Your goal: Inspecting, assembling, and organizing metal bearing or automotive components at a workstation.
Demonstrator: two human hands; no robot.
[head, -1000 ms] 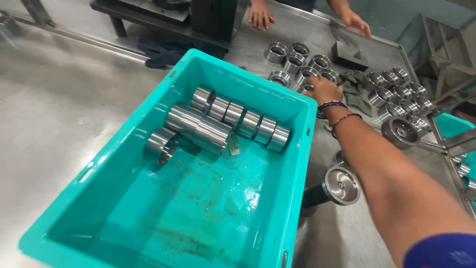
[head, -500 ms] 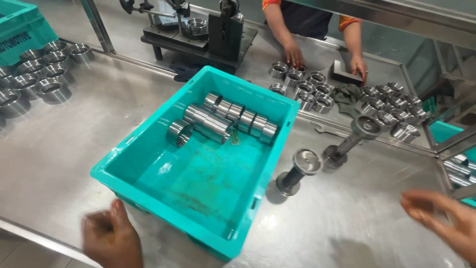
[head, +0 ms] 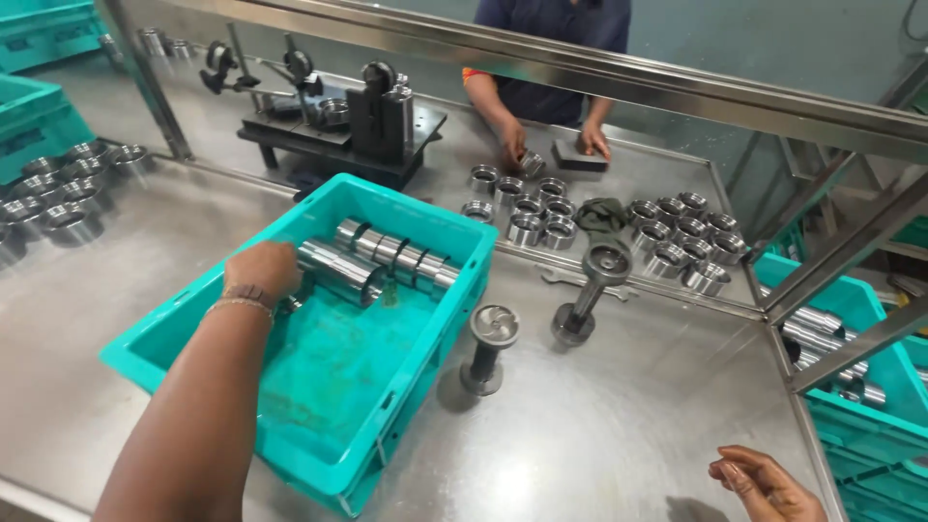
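Cylinder (head: 338, 272), big and shiny, lies on its side in the teal crate (head: 193, 309), toward the far end, just in front of a row of shorter steel sleeves (head: 401, 256) lined up along the far wall. Left hand (head: 263, 269) is down inside the crate, right at the cylinder's left end, fingers curled around it from above — looks like contact, though whether the grip has really closed I cannot tell, since the fingertips are hidden behind the hand. Bracelets (head: 242, 300) at the wrist.

Right hand (head: 764, 483) is well away, low at the near right corner over the steel table (head: 599, 425), palm up, fingers loosely spread, holding nothing.

Two flanged shafts (head: 488, 348) stand upright on the table just right of the crate. Beyond them, rings (head: 536, 217) sit in clusters, and another person's hands (head: 551, 150) work across the table by a dark block (head: 578, 159). A black fixture (head: 338, 130) sits behind the crate.
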